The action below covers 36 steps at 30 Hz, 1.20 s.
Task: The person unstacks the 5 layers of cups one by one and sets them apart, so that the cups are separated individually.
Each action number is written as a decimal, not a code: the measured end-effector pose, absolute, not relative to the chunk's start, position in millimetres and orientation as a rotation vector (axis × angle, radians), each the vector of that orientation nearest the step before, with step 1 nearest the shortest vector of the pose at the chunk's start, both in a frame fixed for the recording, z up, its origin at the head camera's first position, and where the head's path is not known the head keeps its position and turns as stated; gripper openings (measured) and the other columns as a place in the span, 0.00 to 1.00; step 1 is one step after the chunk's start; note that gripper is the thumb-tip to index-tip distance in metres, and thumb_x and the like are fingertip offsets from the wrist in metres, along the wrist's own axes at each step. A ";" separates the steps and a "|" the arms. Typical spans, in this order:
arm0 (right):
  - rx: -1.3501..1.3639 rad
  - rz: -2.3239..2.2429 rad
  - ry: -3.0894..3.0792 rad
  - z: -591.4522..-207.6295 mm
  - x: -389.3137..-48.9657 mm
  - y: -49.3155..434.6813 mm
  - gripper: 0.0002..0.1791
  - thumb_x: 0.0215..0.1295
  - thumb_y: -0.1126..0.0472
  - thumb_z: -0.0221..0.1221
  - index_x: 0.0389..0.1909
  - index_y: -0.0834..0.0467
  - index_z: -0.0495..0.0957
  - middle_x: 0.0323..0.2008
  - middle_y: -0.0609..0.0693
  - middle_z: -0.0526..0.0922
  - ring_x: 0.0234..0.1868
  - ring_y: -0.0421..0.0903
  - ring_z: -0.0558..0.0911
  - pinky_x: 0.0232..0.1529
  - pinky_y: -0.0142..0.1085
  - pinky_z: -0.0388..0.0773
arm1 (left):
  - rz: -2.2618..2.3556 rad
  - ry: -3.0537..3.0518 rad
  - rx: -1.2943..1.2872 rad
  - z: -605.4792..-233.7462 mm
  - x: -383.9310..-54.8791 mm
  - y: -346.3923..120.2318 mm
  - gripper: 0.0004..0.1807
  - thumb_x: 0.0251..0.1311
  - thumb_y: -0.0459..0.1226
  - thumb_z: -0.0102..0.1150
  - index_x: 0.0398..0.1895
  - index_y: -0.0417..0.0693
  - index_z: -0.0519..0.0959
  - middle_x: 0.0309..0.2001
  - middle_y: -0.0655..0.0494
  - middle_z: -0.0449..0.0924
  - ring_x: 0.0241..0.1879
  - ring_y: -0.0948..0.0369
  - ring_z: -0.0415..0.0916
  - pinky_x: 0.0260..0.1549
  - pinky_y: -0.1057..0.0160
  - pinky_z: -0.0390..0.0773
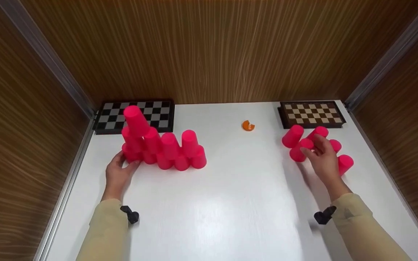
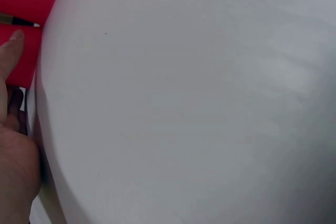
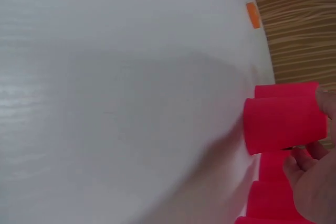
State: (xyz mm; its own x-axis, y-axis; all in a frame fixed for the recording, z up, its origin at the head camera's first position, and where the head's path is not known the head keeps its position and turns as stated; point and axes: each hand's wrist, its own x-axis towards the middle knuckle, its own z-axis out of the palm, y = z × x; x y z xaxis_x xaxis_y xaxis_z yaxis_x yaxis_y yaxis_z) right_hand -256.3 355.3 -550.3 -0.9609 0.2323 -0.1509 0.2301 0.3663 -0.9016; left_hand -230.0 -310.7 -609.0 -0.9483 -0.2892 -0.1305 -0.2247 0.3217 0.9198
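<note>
Pink cups, upside down, form a stepped stack (image 1: pixel 171 146) on the left of the white table, with a single cup (image 1: pixel 137 121) highest at its left end. My left hand (image 1: pixel 116 175) holds the leftmost bottom cup (image 1: pixel 130 153) between thumb and fingers; in the left wrist view, the thumb presses that cup (image 2: pixel 25 61). On the right, my right hand (image 1: pixel 323 159) grips the top of an upside-down pink cup (image 1: pixel 298 153), which the right wrist view also shows (image 3: pixel 283 124). Several more pink cups (image 1: pixel 345 164) stand around it, partly hidden by the hand.
A black-and-grey checkered board (image 1: pixel 162 114) lies behind the stack, and a smaller brown checkered board (image 1: pixel 312 113) lies at the back right. An orange piece with a notch (image 1: pixel 247 125) rests between them. Wood-grain panels (image 1: pixel 209 50) enclose the table (image 1: pixel 230 195) at the back and sides.
</note>
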 end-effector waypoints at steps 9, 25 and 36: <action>-0.180 1.654 -2.488 -502.2 -256.7 338.1 0.44 0.72 0.50 0.69 0.83 0.49 0.59 0.78 0.55 0.67 0.78 0.57 0.66 0.76 0.41 0.67 | -1.689 -2.512 0.488 -609.5 -233.4 -308.5 0.47 0.67 0.49 0.73 0.84 0.54 0.61 0.81 0.50 0.63 0.82 0.53 0.54 0.78 0.51 0.61; 0.562 1.687 -2.289 -411.0 -282.8 168.1 0.33 0.69 0.62 0.72 0.73 0.57 0.73 0.65 0.52 0.81 0.68 0.48 0.78 0.74 0.46 0.71 | -1.724 -2.491 0.547 -611.0 -230.8 -313.2 0.46 0.67 0.46 0.73 0.84 0.55 0.61 0.80 0.51 0.64 0.81 0.53 0.55 0.77 0.50 0.63; 0.841 1.670 -2.443 -381.3 -294.1 37.9 0.35 0.69 0.54 0.72 0.75 0.51 0.72 0.65 0.46 0.81 0.65 0.41 0.79 0.68 0.33 0.74 | -1.722 -2.514 0.520 -606.5 -230.3 -308.0 0.48 0.67 0.51 0.72 0.85 0.57 0.59 0.81 0.53 0.62 0.82 0.53 0.53 0.76 0.51 0.65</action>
State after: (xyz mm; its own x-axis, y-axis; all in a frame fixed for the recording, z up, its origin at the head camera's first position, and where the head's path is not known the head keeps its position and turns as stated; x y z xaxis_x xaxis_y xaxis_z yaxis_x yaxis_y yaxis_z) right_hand -294.1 37.9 -381.3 -0.8487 -0.3982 0.3480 -0.4688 0.2620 -0.8435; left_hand -230.3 -308.0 -606.5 -0.9421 -0.3016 -0.1465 -0.2455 0.3229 0.9140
